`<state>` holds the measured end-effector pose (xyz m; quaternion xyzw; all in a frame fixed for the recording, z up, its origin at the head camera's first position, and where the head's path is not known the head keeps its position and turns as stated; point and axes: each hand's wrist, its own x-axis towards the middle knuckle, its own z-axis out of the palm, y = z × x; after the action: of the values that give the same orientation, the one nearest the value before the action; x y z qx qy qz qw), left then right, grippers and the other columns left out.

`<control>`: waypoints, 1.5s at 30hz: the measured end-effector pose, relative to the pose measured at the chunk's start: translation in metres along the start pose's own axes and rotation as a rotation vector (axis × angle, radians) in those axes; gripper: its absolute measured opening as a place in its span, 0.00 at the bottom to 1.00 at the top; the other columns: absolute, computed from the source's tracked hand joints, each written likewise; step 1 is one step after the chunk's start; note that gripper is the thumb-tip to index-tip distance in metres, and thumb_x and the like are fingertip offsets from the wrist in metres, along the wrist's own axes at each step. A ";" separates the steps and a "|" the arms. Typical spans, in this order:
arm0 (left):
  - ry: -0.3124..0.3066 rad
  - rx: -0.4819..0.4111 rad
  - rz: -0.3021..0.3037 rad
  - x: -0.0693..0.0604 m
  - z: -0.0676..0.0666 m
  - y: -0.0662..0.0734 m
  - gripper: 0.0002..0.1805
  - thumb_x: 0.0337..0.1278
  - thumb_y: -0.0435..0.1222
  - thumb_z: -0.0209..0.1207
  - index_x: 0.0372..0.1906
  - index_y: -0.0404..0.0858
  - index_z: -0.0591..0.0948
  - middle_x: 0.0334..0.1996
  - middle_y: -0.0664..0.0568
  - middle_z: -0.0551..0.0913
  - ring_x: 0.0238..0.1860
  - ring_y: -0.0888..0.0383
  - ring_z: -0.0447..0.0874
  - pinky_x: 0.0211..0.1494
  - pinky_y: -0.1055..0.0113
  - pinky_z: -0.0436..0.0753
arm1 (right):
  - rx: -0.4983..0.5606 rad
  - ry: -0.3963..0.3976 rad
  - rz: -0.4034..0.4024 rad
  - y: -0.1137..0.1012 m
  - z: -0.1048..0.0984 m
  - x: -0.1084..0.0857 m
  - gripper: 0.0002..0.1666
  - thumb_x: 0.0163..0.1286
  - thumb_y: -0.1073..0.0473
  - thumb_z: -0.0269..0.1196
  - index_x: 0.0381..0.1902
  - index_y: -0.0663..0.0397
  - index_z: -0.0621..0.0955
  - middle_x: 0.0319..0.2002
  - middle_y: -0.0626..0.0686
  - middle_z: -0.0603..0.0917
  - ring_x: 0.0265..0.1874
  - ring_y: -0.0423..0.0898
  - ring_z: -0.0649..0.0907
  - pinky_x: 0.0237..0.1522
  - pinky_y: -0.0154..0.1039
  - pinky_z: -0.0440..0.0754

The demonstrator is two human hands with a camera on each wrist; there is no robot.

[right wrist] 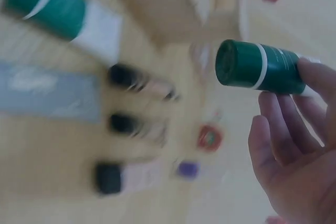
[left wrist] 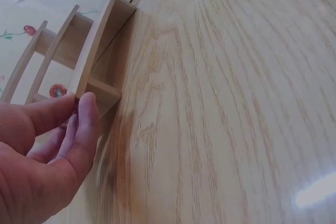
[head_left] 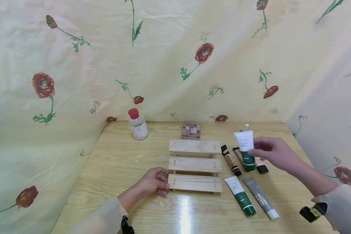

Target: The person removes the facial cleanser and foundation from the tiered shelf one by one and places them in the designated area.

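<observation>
A small three-tiered wooden rack (head_left: pixel 195 183) stands on the table. At its front left corner, my left hand (head_left: pixel 152 182) pinches the lowest board's end between thumb and fingers, which the left wrist view shows close up. My right hand (head_left: pixel 276 153) holds a white and green squeeze tube (head_left: pixel 245 144) above the table, to the right of the rack. In the right wrist view the tube's green cap (right wrist: pixel 233 64) points away from the palm. A second white and green tube (head_left: pixel 240 196) lies beside a grey tube (head_left: pixel 261 198) on the tabletop.
Behind the rack lies an eyeshadow palette (head_left: pixel 190 131). A clear bottle with a red cap (head_left: pixel 138 125) stands at the back left. Right of the rack lie a brown and black tube (head_left: pixel 230 160) and a black-capped pink bottle (head_left: pixel 262 167). Flowered cloth (head_left: pixel 163 65) hangs behind the table.
</observation>
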<state>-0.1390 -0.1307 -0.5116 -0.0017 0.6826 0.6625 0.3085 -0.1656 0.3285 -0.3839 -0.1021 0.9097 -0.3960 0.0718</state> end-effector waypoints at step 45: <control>0.004 -0.001 -0.016 -0.006 -0.001 0.004 0.29 0.59 0.21 0.65 0.65 0.29 0.70 0.39 0.44 0.78 0.34 0.51 0.87 0.41 0.55 0.94 | 0.016 -0.263 0.417 0.149 0.006 -0.091 0.35 0.76 0.47 0.63 0.64 0.74 0.76 0.49 0.59 0.87 0.34 0.41 0.81 0.32 0.38 0.88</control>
<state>-0.1360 -0.1335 -0.5052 -0.0086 0.6830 0.6602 0.3123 -0.0955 0.4457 -0.4926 0.0377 0.8908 -0.3630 0.2707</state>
